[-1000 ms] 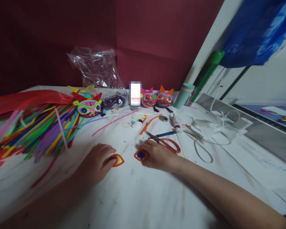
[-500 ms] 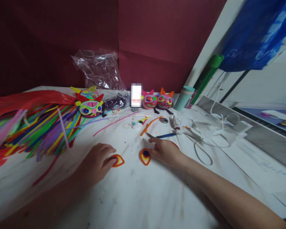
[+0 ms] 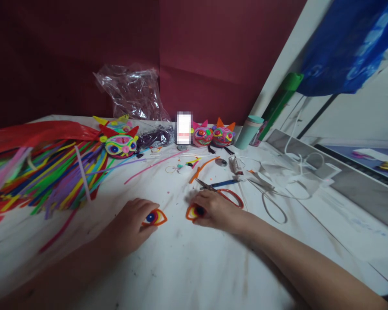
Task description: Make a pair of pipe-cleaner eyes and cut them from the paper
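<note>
Two eye shapes made of coiled pipe cleaners, with orange outlines, yellow and red bands and dark blue centres, lie flat on the white table. My left hand (image 3: 132, 224) has its thumb and index finger at the edges of the left pipe-cleaner eye (image 3: 160, 216). Over the right pipe-cleaner eye (image 3: 190, 212), my right hand (image 3: 215, 211) closes its fingers and covers part of the dark centre. Just beyond my right hand are scissors (image 3: 234, 197) with orange-red handles and a blue pen-like tool (image 3: 224, 183).
Many coloured pipe cleaners (image 3: 61, 181) fan out at left. Several decorated animal heads (image 3: 119, 144) stand at the back, near a phone-like bright screen (image 3: 184, 129) and a green bottle (image 3: 248, 133). An orange strip (image 3: 203, 168), a tube (image 3: 236, 165) and white cables (image 3: 297, 172) lie to the right.
My right hand has moved from beside the right eye onto it, uncovering the scissors' handles. My left thumb has shifted down off the left eye's centre, which now shows.
</note>
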`<state>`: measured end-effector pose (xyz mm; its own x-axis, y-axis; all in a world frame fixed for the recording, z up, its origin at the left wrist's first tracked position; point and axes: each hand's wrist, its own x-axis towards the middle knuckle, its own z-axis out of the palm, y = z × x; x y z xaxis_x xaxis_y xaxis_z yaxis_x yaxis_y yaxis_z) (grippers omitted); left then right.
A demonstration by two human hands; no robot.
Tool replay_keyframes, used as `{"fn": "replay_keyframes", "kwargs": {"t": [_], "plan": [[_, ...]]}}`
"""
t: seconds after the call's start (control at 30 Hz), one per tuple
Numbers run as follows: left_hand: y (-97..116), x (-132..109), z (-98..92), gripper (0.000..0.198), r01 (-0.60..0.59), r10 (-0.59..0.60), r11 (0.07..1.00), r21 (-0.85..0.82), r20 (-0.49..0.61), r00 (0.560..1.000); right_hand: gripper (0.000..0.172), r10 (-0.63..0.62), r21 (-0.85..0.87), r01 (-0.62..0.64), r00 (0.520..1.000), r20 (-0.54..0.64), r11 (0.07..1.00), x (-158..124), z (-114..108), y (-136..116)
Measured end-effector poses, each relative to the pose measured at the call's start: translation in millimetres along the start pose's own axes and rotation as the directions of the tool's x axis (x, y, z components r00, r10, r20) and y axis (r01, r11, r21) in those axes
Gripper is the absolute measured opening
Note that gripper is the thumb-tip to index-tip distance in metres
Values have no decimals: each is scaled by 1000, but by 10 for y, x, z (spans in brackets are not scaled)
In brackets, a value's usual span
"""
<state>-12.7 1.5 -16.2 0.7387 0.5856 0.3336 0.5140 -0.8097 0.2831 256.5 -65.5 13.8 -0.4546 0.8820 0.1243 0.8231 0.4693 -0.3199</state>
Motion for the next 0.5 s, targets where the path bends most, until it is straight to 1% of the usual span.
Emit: {"fn": "replay_keyframes", "kwargs": {"t": [0.07, 0.13, 0.2, 0.27, 0.37, 0.43, 0.5], "plan": [[-9, 2, -5, 27, 17, -17, 1000, 7, -7, 1000, 39, 82, 26, -81, 996, -36, 996, -27, -20, 27], [-36, 8, -25, 25, 44, -43, 999, 19, -43, 998, 37, 163, 67, -159, 985, -55, 985, -63, -60, 58], [-65, 15, -60, 26, 83, -81, 996, 22, -89, 993, 37, 196, 89, -192, 979, -48, 977, -90, -97, 77], [-78, 23, -102, 27, 125, -123, 992, 17, -110, 986, 36, 141, 87, -138, 990, -28, 987, -103, -112, 77], [-46, 27, -145, 26, 160, -160, 987, -9, -70, 985, 34, 27, 67, -26, 1000, -9, 997, -96, -82, 44], [-6, 19, -143, 27, 153, -154, 988, -26, -33, 988, 36, 12, 51, -12, 1000, -1, 999, -85, -42, 17], [30, 5, -122, 30, 129, -129, 991, -30, -1, 992, 38, 29, 30, -30, 1000, 7, 999, -75, -1, 0]]}}
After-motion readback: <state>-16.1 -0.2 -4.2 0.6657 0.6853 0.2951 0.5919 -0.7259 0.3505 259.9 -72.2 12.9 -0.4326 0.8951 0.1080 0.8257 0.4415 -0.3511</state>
